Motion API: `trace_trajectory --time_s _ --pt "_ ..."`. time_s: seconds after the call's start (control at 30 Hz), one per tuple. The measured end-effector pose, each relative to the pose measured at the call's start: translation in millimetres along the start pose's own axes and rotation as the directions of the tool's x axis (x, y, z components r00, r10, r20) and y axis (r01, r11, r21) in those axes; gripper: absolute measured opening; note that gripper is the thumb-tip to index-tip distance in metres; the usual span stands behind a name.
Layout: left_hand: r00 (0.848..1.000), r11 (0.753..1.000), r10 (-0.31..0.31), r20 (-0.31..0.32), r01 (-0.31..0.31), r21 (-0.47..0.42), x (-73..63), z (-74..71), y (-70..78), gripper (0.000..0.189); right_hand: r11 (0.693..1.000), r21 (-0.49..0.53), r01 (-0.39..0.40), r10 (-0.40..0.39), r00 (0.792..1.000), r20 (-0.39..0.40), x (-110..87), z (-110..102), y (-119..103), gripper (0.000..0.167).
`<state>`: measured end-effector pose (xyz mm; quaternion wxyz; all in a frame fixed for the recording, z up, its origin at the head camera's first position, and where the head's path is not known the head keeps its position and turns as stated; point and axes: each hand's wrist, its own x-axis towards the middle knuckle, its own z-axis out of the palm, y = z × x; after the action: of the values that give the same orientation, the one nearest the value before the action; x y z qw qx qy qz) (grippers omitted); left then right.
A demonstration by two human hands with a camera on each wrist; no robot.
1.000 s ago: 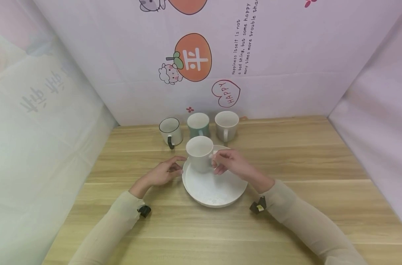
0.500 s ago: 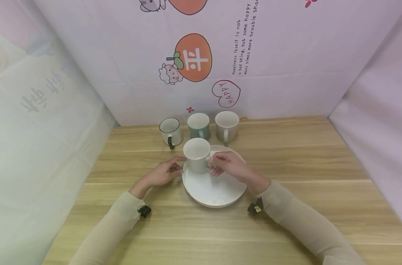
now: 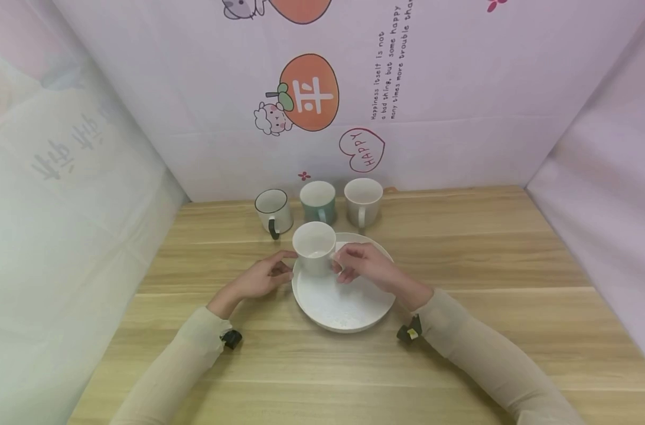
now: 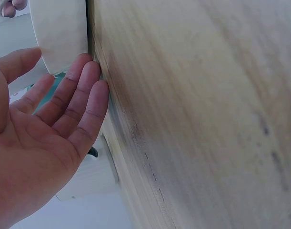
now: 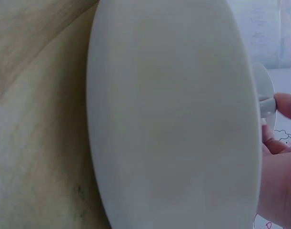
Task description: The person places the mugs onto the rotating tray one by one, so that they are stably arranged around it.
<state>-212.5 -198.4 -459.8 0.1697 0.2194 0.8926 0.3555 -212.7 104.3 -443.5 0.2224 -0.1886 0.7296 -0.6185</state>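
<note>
A plain white mug (image 3: 315, 251) stands upright at the far left part of a round white dish (image 3: 349, 304) in the head view. My right hand (image 3: 367, 265) pinches the mug's handle, thumb and fingers also showing past the dish in the right wrist view. At the dish's left rim my left hand (image 3: 264, 275) rests with relaxed fingers, its fingertips right at the dish wall. In the left wrist view the left hand's palm (image 4: 45, 143) faces the camera and the fingers are nearly straight. The dish's side (image 5: 174, 119) fills the middle of the right wrist view.
Behind the dish stand a white mug with a black rim (image 3: 273, 209), a teal mug (image 3: 319, 202) and a light grey mug (image 3: 363, 202). A printed cloth (image 3: 434, 118) hangs at the back edge of the wooden table (image 3: 487, 265).
The right hand has brought the white mug slightly left and nearer over the dish, mostly in the first half second. The left hand and the dish have stayed put.
</note>
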Motion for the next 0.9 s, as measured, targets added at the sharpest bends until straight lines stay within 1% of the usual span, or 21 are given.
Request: trace_trajectory --time_s 0.1,0.2,0.3,0.53,0.73,0.9 --pt "1.000 1.000 0.007 0.005 -0.007 -0.002 -0.4 0.5 -1.0 0.048 0.999 0.022 -0.029 0.030 0.999 -0.016 1.0 0 0 0.025" --pt "1.000 1.000 0.011 0.007 -0.011 -0.011 -0.9 0.7 -1.3 0.048 0.998 0.034 -0.047 0.048 0.998 -0.032 2.4 0 -1 0.025" --pt "1.000 1.000 0.018 0.004 -0.017 -0.018 -0.9 0.4 -1.4 0.049 0.999 0.010 -0.040 0.040 0.998 -0.046 3.5 -1 -1 0.028" --pt "1.000 0.999 0.017 0.005 -0.017 -0.027 1.1 -0.7 -2.5 0.050 0.998 -0.050 -0.042 0.039 0.997 -0.068 4.8 -8 -3 0.027" --pt "1.000 0.999 0.016 0.008 -0.016 -0.035 1.3 -0.5 -3.2 0.050 0.991 -0.135 -0.026 0.018 0.998 -0.059 10.3 -20 -2 0.029" --pt "1.000 0.999 0.013 0.008 -0.013 -0.035 0.4 -0.3 -1.8 0.049 0.985 -0.169 0.026 -0.035 0.998 -0.046 17.5 -29 1 0.029"
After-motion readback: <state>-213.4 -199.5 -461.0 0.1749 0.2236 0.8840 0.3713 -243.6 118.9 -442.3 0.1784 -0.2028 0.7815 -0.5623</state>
